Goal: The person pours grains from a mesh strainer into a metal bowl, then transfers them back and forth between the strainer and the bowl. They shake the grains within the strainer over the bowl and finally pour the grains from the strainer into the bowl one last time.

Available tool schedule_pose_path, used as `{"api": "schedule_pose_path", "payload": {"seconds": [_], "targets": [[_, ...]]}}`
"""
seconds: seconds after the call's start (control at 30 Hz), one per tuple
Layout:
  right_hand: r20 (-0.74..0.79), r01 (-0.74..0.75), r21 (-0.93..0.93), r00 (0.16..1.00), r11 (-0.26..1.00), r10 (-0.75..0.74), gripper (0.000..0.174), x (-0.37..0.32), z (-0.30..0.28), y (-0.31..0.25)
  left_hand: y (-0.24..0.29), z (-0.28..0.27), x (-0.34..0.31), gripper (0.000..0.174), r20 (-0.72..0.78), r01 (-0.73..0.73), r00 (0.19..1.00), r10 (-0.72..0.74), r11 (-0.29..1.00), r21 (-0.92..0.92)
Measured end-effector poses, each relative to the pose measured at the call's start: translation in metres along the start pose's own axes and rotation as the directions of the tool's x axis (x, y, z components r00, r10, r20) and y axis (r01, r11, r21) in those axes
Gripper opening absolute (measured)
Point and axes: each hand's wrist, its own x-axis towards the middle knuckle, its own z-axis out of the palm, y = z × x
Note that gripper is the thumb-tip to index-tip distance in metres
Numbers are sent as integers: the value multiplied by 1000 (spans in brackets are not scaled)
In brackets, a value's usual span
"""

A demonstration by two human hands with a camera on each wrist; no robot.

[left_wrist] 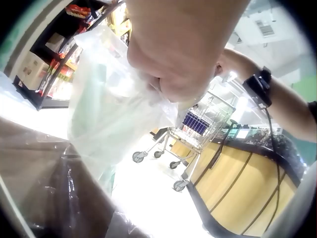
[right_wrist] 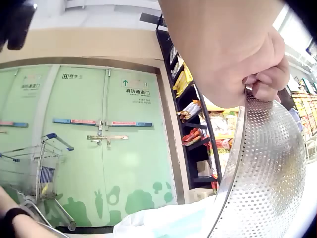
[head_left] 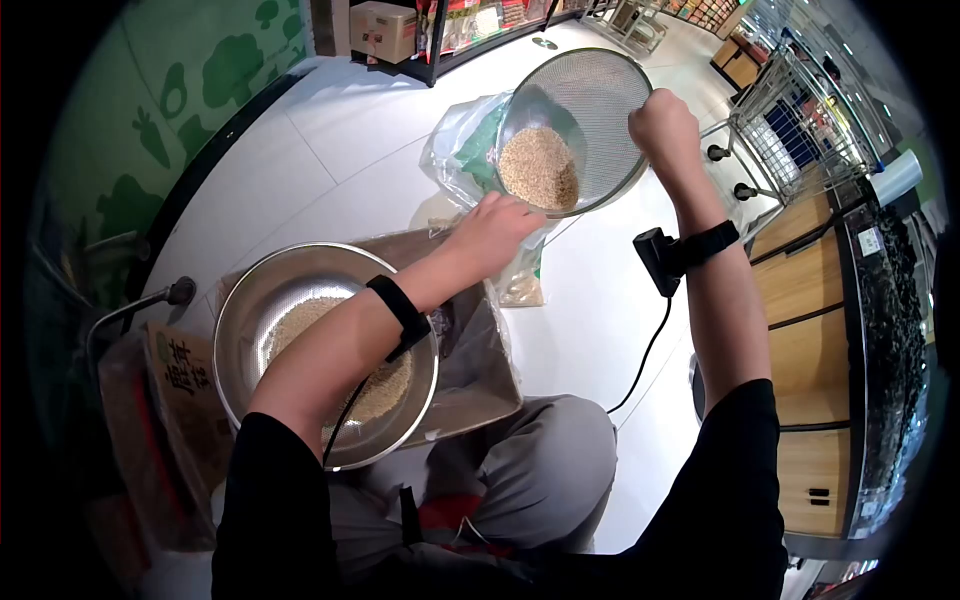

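Note:
My right hand (head_left: 665, 130) grips the rim of a perforated metal sieve (head_left: 612, 110), fingers curled over its edge in the right wrist view. The sieve is tilted, and pale grain (head_left: 540, 168) is gathered toward its lower left side. A clear plastic bag (head_left: 462, 140) with green print spreads under and around that side. My left hand (head_left: 497, 235) pinches the bag's edge close to the sieve's near rim; its fingertips are partly hidden in the left wrist view. Below my left forearm, a steel bowl (head_left: 245, 340) holds more grain (head_left: 385, 392).
Under the bowl stands an open, plastic-lined carton (head_left: 480, 370). Bagged cardboard (head_left: 185, 380) lies at the left, near a green wall (head_left: 215, 75). A shopping cart (head_left: 800, 120) and a wooden counter (head_left: 805, 370) stand at the right, shelves (head_left: 490, 30) at the back.

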Motion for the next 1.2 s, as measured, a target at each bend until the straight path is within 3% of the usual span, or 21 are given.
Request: {"api": "schedule_pose_path", "payload": {"seconds": [0.2, 0.27, 0.37, 0.43, 0.73, 0.93, 1.0, 1.03, 1.1, 1.2], "targets": [[-59, 76, -20, 995, 997, -78, 20, -10, 0, -25, 6, 0, 6, 30, -1, -48, 999, 48, 998, -39], [-136, 190, -20, 972, 982, -191, 20, -13, 0, -32, 8, 6, 9, 27, -29, -43, 999, 43, 999, 17], [-159, 156, -2, 975, 988, -154, 14, -13, 14, -39, 11, 14, 15, 28, -26, 14, 1000, -13, 999, 44], [-224, 230, -92, 943, 969, -245, 12, -15, 19, -38, 10, 13, 18, 28, -6, 6, 1000, -6, 998, 64], [-210, 391, -235, 874, 890, -439, 43, -41, 16, -37, 7, 17, 19, 31, 46, 33, 998, -36, 997, 69], [-319, 483, -340, 748, 807, -582, 49, -45, 17, -22, 7, 19, 18, 35, 82, 118, 990, -117, 993, -2], [-405, 517, -444, 613, 732, -679, 52, -45, 17, -15, 7, 21, 18, 36, 81, 129, 988, -128, 992, -6], [-406, 517, -444, 612, 732, -678, 52, -45, 18, -12, 7, 23, 18, 36, 73, 106, 992, -107, 994, 23], [-452, 531, -505, 509, 680, -733, 54, -41, 18, -5, 9, 24, 18, 37, 66, 84, 994, -87, 995, 53], [-463, 552, -423, 549, 718, -695, 50, -37, 16, -1, 14, 18, 15, 32, -20, 96, 995, -95, 993, 62]]}}
